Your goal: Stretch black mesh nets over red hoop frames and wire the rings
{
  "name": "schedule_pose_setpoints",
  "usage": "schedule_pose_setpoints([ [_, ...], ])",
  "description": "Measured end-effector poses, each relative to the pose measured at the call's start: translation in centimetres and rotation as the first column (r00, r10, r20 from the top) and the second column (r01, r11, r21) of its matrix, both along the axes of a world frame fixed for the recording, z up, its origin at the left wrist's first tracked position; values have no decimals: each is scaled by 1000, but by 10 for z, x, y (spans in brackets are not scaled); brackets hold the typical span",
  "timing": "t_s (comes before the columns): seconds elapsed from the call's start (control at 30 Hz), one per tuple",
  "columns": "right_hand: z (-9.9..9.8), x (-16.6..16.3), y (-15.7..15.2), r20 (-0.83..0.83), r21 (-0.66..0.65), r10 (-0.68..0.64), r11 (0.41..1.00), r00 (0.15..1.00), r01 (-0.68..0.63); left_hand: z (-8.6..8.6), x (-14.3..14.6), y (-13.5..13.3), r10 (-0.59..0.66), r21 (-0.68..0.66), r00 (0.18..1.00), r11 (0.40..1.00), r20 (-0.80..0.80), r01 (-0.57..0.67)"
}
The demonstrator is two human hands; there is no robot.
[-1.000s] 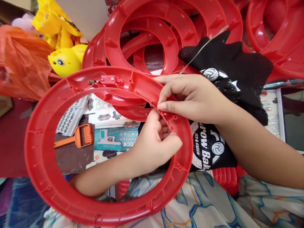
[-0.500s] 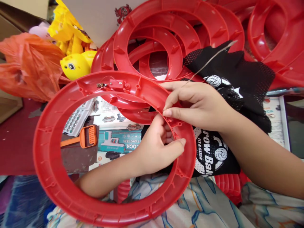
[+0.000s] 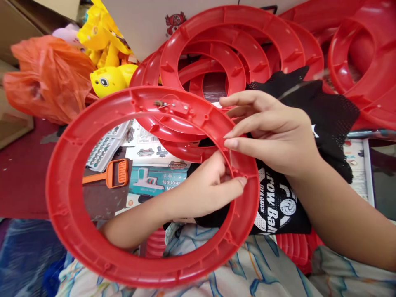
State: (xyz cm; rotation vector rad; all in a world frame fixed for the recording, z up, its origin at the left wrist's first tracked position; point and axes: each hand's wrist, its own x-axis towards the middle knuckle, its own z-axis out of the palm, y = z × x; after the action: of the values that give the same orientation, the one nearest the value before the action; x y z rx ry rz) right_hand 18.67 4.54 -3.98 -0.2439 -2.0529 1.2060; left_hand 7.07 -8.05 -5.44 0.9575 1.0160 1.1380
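A large red plastic ring [image 3: 66,177] with ribs on its inside is raised in front of me. My left hand [image 3: 213,181] reaches through its opening and grips the right part of the band, thumb on the ribbed face. At the inner edge just above, the thumb and a finger of my right hand [image 3: 272,132] are pinched together, with the forefinger raised. A thin string [image 3: 292,88], blurred, runs up and right from behind this hand; the pinch point itself is hard to make out. Near the ring's top, a small red fitting [image 3: 179,108] carries a fine wire.
Several more red rings [image 3: 232,16] are stacked behind. Black printed fabric [image 3: 278,202] lies under my right hand. On the left are an orange plastic bag [image 3: 49,78], yellow toys [image 3: 107,80] and an orange scoop-like piece [image 3: 117,173]. Printed boxes [image 3: 148,181] lie beneath the ring.
My right hand has shifted slightly right, its forefinger lifting off the ring, and the string has swung right with it. My left hand keeps its grip. The view has shifted a little.
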Motion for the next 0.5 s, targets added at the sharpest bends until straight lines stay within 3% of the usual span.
schedule_pose_setpoints([
  [0.07, 2, 1, 1, -19, -19, 49, 999, 999, -49, 2, -5, -3, -101, 15, 992, 995, -71, 103],
  [0.27, 5, 2, 4, 8, -6, 173, 985, 985, -173, 6, -11, -4, -210, -14, 961, 977, -179, 211],
  [0.37, 4, -1, 5, 49, 34, 178, 983, 983, -180, 9, -11, -4, -290, -44, 913, 956, -286, 290],
  [0.5, 4, -2, 4, 68, -28, 126, 992, 990, -124, 9, -11, -7, -277, -50, 931, 961, -239, 273],
])
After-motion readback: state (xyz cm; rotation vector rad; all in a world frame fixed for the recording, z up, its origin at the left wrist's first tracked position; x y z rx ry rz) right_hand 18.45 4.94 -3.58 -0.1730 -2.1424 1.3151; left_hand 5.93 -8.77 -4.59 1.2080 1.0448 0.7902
